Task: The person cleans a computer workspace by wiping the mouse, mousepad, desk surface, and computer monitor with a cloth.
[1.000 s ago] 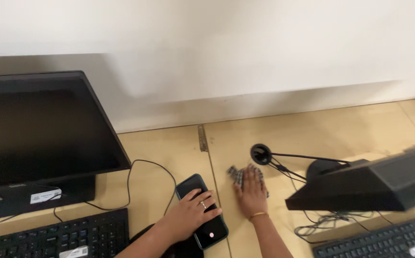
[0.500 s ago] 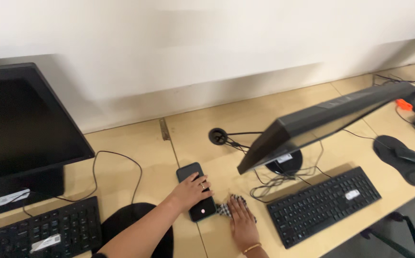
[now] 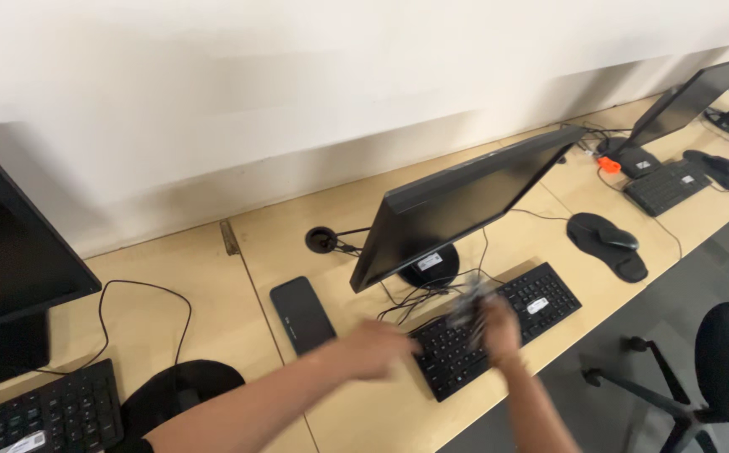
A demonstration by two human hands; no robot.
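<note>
Both hands have left the phone [image 3: 302, 314]; right hand [image 3: 499, 329] pinches a cloth [image 3: 468, 304] over the keyboard [image 3: 499, 327], left hand [image 3: 381, 350] blurred, grip unclear.

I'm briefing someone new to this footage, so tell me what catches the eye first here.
Two blurred hands dominate the lower middle: the left hand hovers beside the black keyboard, while the right hand holds a checked cloth over its keys. Just above stands a tilted black monitor, and a dark phone lies flat on the wooden desk to its left.
</note>
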